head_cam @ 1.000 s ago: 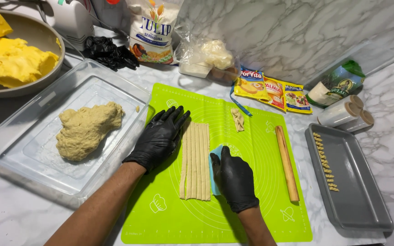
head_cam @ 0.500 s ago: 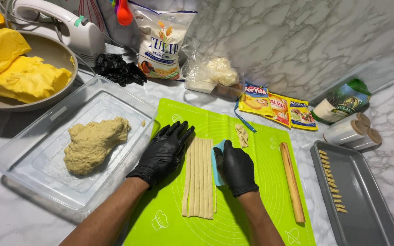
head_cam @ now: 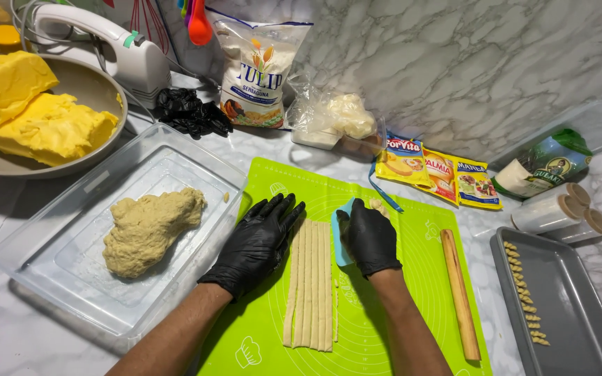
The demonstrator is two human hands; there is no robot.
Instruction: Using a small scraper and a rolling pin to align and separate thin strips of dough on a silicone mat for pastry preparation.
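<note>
head view:
landmark: green mat (head_cam: pixel 398 306), on the marble counter.
dough strips (head_cam: pixel 310 285): mid-mat, side by side, long axis running away from the person.
left hand (head_cam: pixel 256 244): gloved, fingers spread, flat on the mat, touching the strips' left edge.
right hand (head_cam: pixel 371 237): gloved, closed around a blue scraper (head_cam: pixel 341 237) at the strips' far right end.
nearer hand: both touch; strips lie between them.
rolling pin (head_cam: pixel 460 292): right on the mat, parallel to the strips.
dough lump (head_cam: pixel 149 228): in a clear tray (head_cam: pixel 50 278), left of the mat.
baking tray (head_cam: pixel 580 320): right of the mat.
</note>
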